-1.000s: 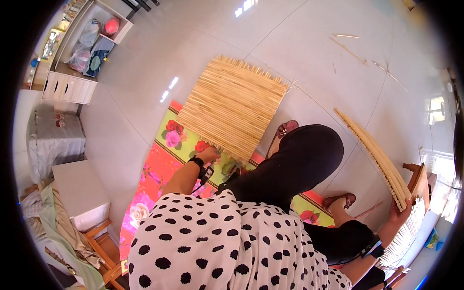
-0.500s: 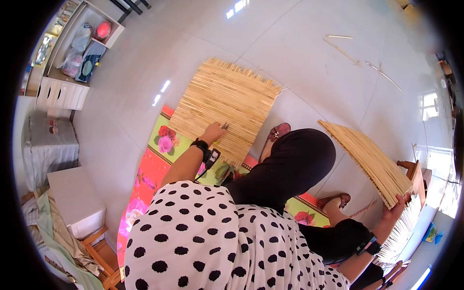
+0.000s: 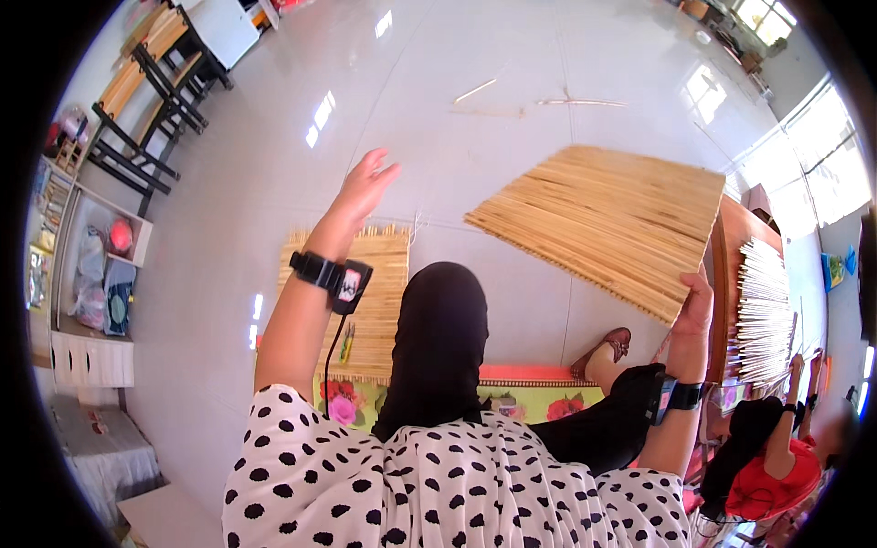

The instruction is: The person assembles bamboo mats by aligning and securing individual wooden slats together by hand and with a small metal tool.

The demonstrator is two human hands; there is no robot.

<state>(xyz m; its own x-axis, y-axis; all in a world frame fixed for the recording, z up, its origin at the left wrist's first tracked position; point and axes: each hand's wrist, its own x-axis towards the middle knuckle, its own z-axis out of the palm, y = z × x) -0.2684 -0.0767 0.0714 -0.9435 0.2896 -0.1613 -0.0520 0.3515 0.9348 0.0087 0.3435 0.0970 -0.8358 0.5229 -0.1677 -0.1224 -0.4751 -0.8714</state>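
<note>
My right hand (image 3: 696, 306) grips the near right corner of a stiff mat of pale straw-coloured strips (image 3: 607, 224), holding it tilted above the floor to my right. My left hand (image 3: 365, 187) is raised in the air with its fingers apart and nothing in it. Under my left forearm a second strip mat (image 3: 379, 292) lies flat, its far edge ragged with strip ends. Small pliers with yellow-green handles (image 3: 347, 342) rest on that mat. My knee hides part of its right side.
A flowered cloth (image 3: 530, 402) is spread beneath me. Loose strips (image 3: 585, 102) lie on the tiled floor ahead. At right, a wooden table (image 3: 731, 247) bears a row of pale sticks (image 3: 763, 310), with a co-worker in red (image 3: 776, 479) beside it. Shelves (image 3: 91, 274) and black-legged benches (image 3: 151, 100) stand left.
My left hand has left the pliers on the lower mat and risen away, fingers apart. The mat in my right hand has swung up and leftward, showing more of its face. My view has turned.
</note>
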